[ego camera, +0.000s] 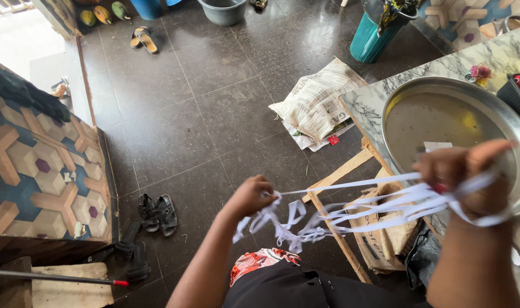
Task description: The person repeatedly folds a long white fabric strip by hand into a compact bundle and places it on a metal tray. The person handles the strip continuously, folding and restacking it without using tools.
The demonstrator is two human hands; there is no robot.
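A bundle of thin white fabric strips [380, 205] runs across the lower middle of the frame, stretched between the two hands. Its long axis lies nearly level, rising slightly from left to right, with one end at the left hand [251, 197] near the centre bottom and the other at the right hand [471, 177] by the right edge.

The left hand is closed into a fist around its end of the strips, and loose tails and loops hang below it (some knotted, as far as can be told). The right hand is also curled shut, the strips gathered and wrapped around its fingers, with a few bands trailing off under the wrist.

Behind the right hand sits a large round steel basin [442, 114] on a white marble-patterned tabletop [500, 54] in the upper right of the frame. Below the strips stands a bare wooden frame [340, 171], and just above it a folded printed sack [317, 102] lies on the dark tiled floor [203, 102]. A pair of black sandals [157, 214] lies at lower left, beside a patterned upholstered seat [37, 171]. A teal plastic bin [371, 34] stands at the top.
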